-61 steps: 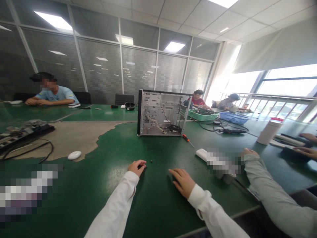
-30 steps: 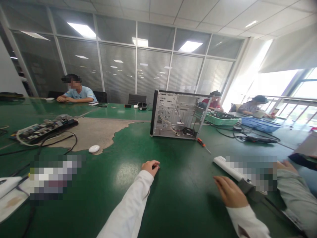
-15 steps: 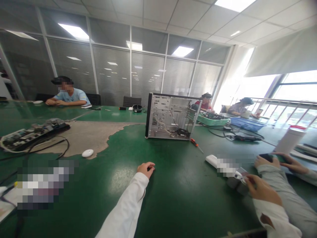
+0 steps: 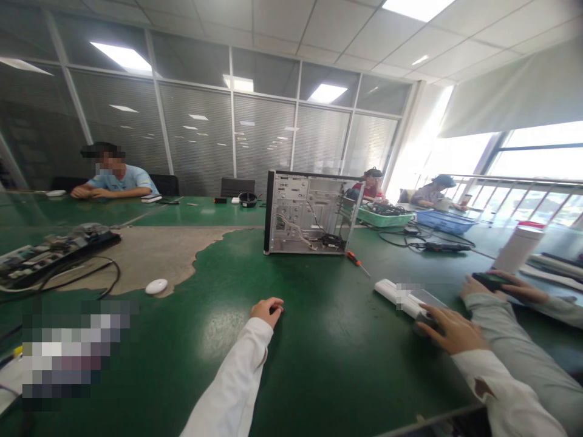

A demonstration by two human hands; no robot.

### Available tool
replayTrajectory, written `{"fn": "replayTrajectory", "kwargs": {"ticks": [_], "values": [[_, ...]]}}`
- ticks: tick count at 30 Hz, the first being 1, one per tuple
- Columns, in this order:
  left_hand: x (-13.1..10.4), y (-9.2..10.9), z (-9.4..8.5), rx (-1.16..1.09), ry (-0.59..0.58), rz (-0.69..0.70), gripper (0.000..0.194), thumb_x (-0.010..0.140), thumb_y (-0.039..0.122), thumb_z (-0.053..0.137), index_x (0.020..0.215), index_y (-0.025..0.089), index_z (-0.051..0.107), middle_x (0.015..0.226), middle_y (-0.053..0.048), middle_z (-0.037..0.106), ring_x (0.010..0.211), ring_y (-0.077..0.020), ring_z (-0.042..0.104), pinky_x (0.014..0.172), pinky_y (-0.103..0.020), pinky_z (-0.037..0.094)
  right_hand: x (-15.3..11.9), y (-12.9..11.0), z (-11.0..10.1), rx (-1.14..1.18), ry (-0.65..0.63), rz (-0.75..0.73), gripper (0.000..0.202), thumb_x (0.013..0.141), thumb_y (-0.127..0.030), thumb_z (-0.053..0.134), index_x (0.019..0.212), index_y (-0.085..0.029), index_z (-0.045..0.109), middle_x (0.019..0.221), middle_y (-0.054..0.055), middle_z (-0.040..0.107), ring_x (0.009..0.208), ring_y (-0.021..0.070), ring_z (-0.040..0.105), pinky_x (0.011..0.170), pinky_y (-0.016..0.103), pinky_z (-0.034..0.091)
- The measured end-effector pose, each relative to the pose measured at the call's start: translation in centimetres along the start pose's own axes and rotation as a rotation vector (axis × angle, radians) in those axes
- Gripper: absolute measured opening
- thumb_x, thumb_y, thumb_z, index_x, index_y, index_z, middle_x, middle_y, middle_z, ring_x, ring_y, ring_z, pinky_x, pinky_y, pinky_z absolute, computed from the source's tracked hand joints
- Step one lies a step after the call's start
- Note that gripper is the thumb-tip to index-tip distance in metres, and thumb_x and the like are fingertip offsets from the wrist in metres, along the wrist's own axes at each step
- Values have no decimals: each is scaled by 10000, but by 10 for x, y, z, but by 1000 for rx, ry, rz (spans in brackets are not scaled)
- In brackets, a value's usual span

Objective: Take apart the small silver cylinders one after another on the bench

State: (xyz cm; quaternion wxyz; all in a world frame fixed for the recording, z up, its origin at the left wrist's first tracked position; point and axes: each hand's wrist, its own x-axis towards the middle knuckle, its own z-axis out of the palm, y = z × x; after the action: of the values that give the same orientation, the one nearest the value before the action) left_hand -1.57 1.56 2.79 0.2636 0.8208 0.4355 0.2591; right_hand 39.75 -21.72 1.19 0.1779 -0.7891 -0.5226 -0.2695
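My left hand [image 4: 268, 311] rests on the green table [image 4: 310, 370], loosely curled, with a gap between thumb and fingers and nothing in it. At the right, my right hand [image 4: 455, 329] has thumb and fingers around a small dark grey object [image 4: 426, 318], mostly hidden under the palm. This object is against the near end of a long white box [image 4: 392, 292]; its exact kind is hard to make out. Farther off stands an open computer case [image 4: 310, 212] with wires inside. An orange-handled screwdriver [image 4: 357, 263] lies by its front right corner.
A co-worker's hands [image 4: 487, 284] hold a dark device close to my right arm. A white bottle [image 4: 519, 246], green basket [image 4: 387, 216] and blue basket [image 4: 444, 221] stand farther right. A circuit assembly [image 4: 59, 252], cables and a white disc [image 4: 156, 286] lie left.
My right hand has moved forward and left with the grey object, which now lies closer along the white box. My left hand stays put. The view has turned slightly right.
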Motion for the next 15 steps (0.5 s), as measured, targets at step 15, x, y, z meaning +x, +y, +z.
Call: {"fn": "replayTrajectory", "kwargs": {"ticks": [15], "values": [[3, -7, 5, -4, -1, 16, 241, 670, 168, 487, 881, 218, 593, 800, 20, 661, 839, -137, 559, 784, -258, 398, 47, -81, -23, 215, -62, -163, 376, 688, -417, 459, 992, -209, 533, 904, 69, 603, 836, 203, 547, 736, 343, 408]]}}
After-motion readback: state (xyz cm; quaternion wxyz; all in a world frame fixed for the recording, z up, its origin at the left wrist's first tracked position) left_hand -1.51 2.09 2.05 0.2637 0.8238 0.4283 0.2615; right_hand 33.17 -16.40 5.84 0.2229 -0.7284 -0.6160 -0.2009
